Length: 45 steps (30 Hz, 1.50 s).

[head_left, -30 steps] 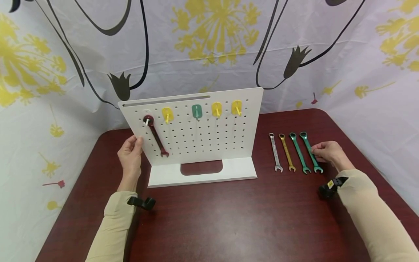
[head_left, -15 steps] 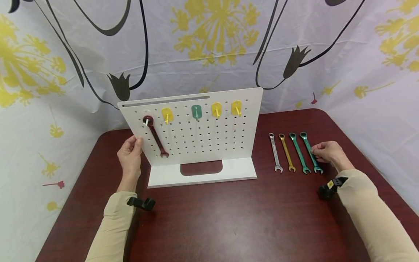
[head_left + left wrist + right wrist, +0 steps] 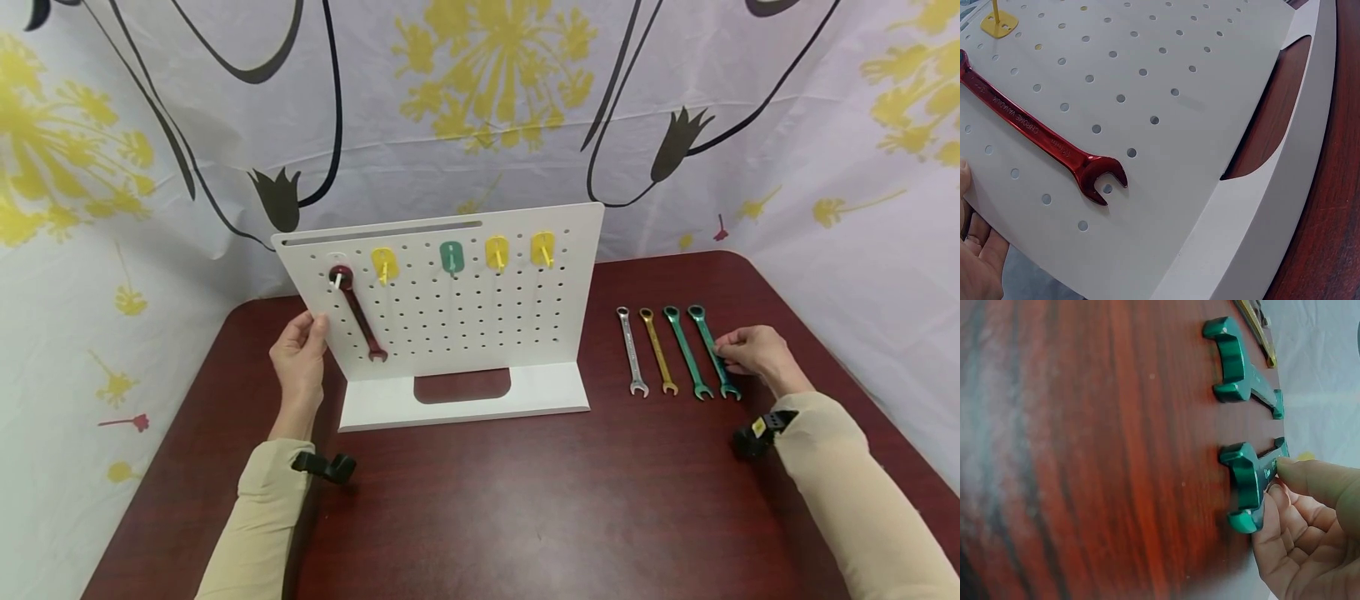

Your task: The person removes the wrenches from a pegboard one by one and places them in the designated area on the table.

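Note:
My left hand grips the left edge of a white pegboard stand, thumb on the front and fingers behind. A red combination wrench hangs on the board's leftmost hook; its open end shows close up in the left wrist view. At the right, my right hand pinches the shank of the rightmost green wrench between thumb and fingers. That wrench lies along the tabletop. To its left are a second green wrench, a gold wrench and a silver wrench, side by side.
Along the top of the board are a yellow hook, a green hook and two more yellow ones to the right. The dark red table extends in front of the stand. A patterned cloth hangs behind.

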Tool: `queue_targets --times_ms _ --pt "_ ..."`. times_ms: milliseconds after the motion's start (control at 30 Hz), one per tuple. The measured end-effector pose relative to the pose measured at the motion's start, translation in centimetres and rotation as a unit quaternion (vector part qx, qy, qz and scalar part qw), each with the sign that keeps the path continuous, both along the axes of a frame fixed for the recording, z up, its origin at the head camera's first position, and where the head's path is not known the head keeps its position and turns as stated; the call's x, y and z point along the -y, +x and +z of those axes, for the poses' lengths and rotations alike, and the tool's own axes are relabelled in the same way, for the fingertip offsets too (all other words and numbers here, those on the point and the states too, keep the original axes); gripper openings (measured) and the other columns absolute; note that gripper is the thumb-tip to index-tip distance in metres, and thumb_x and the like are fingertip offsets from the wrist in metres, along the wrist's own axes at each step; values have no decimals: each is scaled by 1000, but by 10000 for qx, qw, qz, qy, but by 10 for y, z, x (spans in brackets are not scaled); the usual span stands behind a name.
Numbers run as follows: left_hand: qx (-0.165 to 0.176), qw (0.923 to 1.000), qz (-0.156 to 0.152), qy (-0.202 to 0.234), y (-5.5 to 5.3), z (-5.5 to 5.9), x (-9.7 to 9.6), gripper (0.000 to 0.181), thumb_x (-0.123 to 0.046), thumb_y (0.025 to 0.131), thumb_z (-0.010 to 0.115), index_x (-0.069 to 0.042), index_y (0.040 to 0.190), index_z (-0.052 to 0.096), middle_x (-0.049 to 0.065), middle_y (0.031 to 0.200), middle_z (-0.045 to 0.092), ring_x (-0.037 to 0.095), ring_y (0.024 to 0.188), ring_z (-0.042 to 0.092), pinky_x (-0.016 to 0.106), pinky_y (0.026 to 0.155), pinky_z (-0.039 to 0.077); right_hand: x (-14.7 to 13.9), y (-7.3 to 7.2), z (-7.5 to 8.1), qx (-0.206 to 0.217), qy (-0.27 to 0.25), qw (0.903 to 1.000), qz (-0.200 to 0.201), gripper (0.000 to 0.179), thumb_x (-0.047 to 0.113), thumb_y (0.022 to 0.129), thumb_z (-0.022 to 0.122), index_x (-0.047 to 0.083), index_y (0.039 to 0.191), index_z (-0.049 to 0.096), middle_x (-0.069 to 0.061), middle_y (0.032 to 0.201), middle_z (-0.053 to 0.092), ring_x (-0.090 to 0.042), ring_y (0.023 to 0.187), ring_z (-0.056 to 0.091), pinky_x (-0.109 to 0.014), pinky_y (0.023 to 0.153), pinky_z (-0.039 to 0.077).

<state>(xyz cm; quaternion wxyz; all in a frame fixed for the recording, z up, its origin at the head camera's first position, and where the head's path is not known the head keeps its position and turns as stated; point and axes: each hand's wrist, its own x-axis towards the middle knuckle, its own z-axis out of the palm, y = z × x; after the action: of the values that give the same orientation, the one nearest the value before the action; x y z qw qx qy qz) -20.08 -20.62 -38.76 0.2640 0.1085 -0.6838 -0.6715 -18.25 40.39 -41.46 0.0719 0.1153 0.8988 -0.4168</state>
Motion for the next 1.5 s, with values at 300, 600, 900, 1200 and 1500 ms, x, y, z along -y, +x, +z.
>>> queue_targets --times_ms 300,600,900,1200,1500 --pt "-39 10000 -3 19 0 -1 1 8 -20 87 68 -20 95 66 -14 83 63 2 76 55 12 69 48 2 2 2 -77 80 9999 -58 22 6 91 56 -14 99 58 6 66 64 -2 58 60 -24 57 54" --pt "108 9999 0 18 1 -1 0 12 -23 87 68 -18 97 66 -13 84 63 3 75 53 13 69 48 4 9 3 -144 -15 9998 -120 28 10 92 57 -15 104 57 5 71 65 -3 60 60 -24 60 55" --pt "196 9997 -109 -34 2 0 2 15 -24 87 68 -16 100 66 -14 85 62 4 76 52 15 71 48 23 17 22 -1077 266 9938 -34 31 16 95 53 -12 106 58 -11 85 69 0 64 63 -24 59 54" --pt "206 9997 -27 -111 2 2 0 13 -26 87 68 -19 97 66 -14 84 62 4 74 51 16 67 46 69 19 48 -1578 143 9872 158 32 25 94 57 -5 104 60 9 73 64 -2 61 62 -25 58 53" --pt "191 9998 -26 -104 3 3 0 12 -26 87 68 -19 97 66 -14 83 62 4 73 50 14 65 44 122 25 61 -2035 -403 9761 643 24 18 93 61 -5 100 61 19 72 61 -2 62 62 -20 56 51"
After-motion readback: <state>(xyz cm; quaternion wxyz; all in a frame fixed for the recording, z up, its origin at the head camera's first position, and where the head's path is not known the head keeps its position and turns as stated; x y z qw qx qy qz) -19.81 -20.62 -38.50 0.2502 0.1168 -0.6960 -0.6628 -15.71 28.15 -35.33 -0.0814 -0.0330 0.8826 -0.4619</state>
